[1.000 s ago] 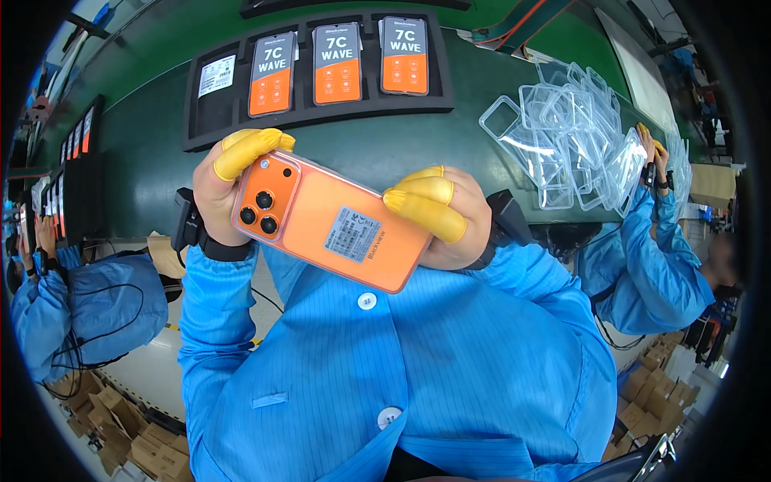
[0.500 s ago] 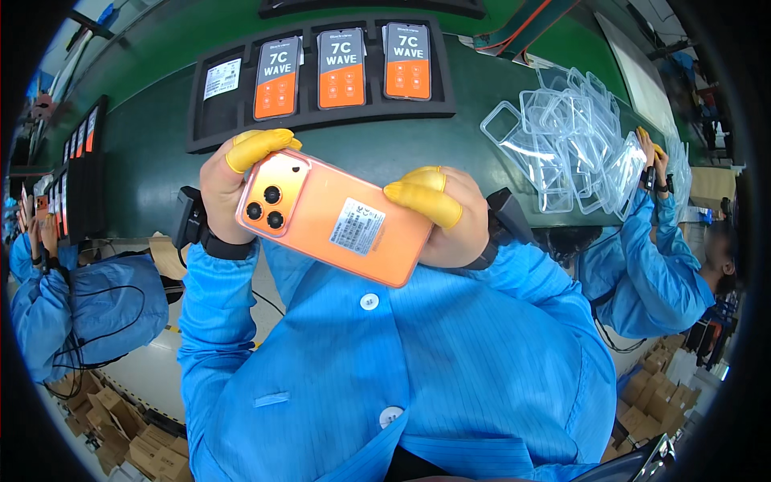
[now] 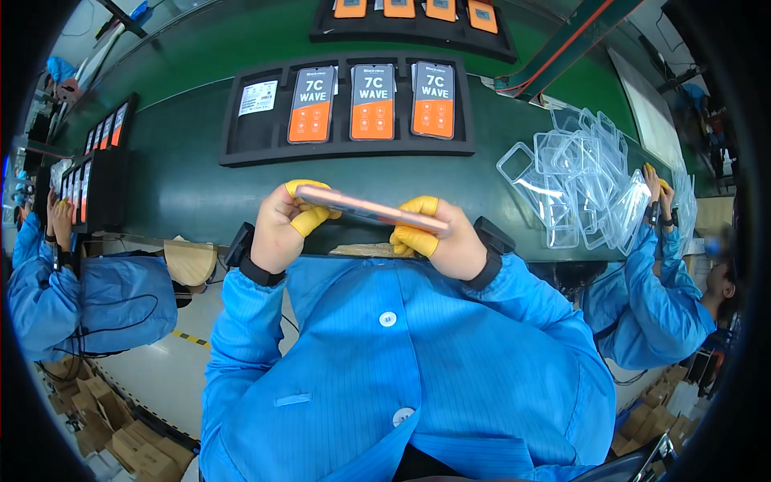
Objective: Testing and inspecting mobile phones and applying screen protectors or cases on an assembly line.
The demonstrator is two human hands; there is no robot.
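**Over the green table: phone held edge-on between two hands**

Above the near edge of the green table (image 3: 201,193), the orange phone (image 3: 369,210) lies nearly flat, seen from its thin side, slightly lower at its right end. The left hand (image 3: 281,229) grips its left end, yellow-capped fingers (image 3: 309,221) closed on it; the right hand (image 3: 446,237) clamps the right end the same way. At 12 o'clock from the phone sits a black tray (image 3: 257,136) holding three phones with orange screens (image 3: 373,100), well apart from the hands. At 2 o'clock lies a heap of clear cases (image 3: 578,177). A co-worker's hand (image 3: 652,183) rests by that heap at 3 o'clock, and another person's sleeve (image 3: 32,281) shows at 9 o'clock.
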